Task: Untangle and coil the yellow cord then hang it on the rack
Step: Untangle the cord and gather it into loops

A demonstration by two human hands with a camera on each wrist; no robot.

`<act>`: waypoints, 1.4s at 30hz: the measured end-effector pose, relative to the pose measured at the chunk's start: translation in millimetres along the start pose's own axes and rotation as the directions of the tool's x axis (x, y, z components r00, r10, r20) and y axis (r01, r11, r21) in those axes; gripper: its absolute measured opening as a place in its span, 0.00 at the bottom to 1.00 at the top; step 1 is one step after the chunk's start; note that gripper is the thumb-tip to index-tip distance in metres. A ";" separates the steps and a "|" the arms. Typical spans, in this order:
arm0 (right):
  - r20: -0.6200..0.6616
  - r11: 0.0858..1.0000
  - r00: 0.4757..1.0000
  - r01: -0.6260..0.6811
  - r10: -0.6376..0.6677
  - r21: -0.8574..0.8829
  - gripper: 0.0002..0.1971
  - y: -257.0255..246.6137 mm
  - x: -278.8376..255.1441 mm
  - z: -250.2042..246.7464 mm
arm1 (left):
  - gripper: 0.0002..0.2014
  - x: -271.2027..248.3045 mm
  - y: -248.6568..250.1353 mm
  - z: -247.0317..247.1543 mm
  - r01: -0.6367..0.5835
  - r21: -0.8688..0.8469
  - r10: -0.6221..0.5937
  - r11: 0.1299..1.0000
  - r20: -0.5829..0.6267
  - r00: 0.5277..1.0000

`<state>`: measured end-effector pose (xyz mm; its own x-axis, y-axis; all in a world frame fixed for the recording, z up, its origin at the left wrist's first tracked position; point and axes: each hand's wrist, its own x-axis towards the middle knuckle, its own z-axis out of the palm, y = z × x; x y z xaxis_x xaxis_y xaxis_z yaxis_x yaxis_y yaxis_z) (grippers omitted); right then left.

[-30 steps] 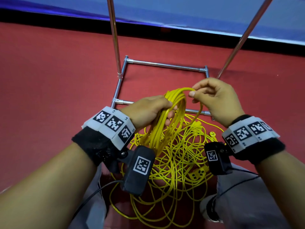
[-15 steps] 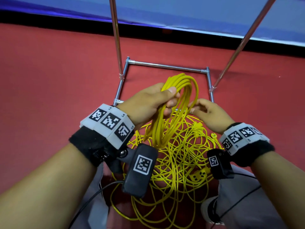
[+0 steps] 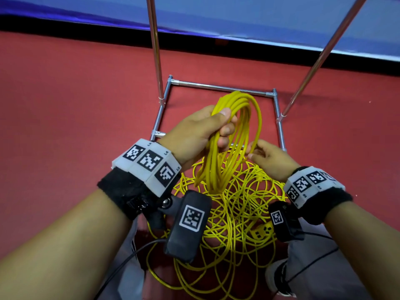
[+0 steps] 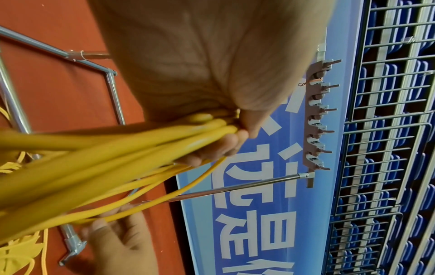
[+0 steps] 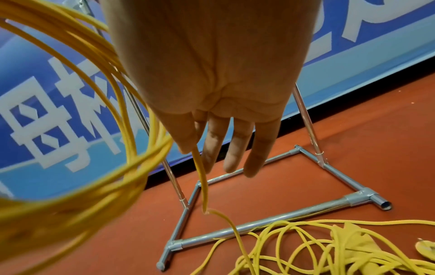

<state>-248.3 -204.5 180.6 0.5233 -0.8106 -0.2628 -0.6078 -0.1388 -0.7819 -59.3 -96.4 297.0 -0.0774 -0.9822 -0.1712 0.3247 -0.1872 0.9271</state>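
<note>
My left hand (image 3: 201, 131) is clenched round the top of a bundle of loops of the yellow cord (image 3: 229, 144), thumb pressed over the strands, holding the coil up above the floor. My right hand (image 3: 270, 159) sits lower and just to the right of the coil. Its fingers (image 5: 237, 148) are nearly straight, and a single strand runs out from between the thumb and forefinger and down toward the pile. I judge it a light pinch that guides the strand more than it grips.

As for progress, I would say I am partway through the coiling. Several loops are gathered in my left hand, but a large tangled heap (image 3: 238, 213) of the same cord lies on the red floor (image 3: 65, 105) between my knees, with the plug block (image 3: 263, 231) in it. The heap spills against the near bar of the rack's metal base (image 3: 218, 87).

Left to do: feed the remaining cord loop by loop, work out any snags, and then lift the finished coil to the row of hooks (image 4: 317, 119) up on the rack. Nothing hangs there yet that I can make out.
</note>
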 end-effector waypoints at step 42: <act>0.240 0.917 0.970 -0.133 0.042 0.375 0.08 -73.1 -38.6 3.4 | 0.05 22.8 -44.3 -15.7 -0.039 0.375 0.143 0.926 -0.254 0.957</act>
<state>-222.0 -161.1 246.0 0.6249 -0.6558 -0.4236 -0.4029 0.1939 -0.8945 -60.6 -110.7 246.9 0.2120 -0.9704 -0.1161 -0.0492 -0.1292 0.9904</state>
